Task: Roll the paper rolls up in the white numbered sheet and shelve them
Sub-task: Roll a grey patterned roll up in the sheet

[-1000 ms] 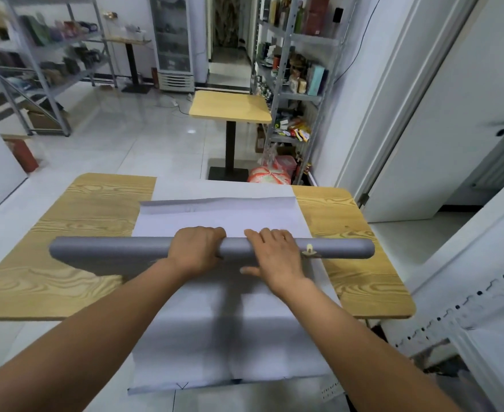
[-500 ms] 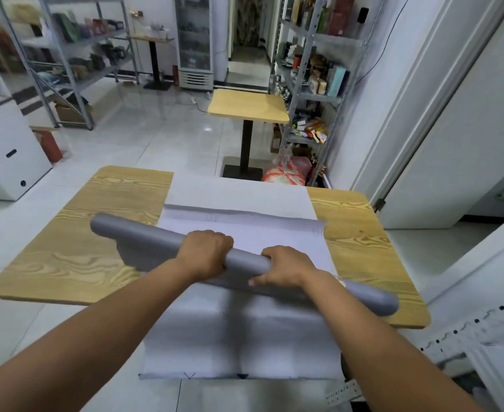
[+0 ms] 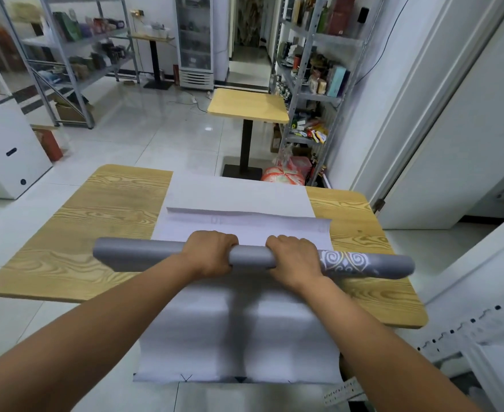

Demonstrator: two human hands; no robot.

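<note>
One roll (image 3: 250,257) swung level — two hands (image 3: 212,253) (image 3: 294,260) grip.

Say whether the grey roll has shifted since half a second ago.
Yes. The grey roll has swung its right end away from the near edge of the wooden table.

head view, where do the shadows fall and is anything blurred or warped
Head view: the grey roll casts a soft shadow onto the white sheet just below it. Head view: the far left shelves are smeared. Head view: wide-angle bend bows the door frame at right.
</note>
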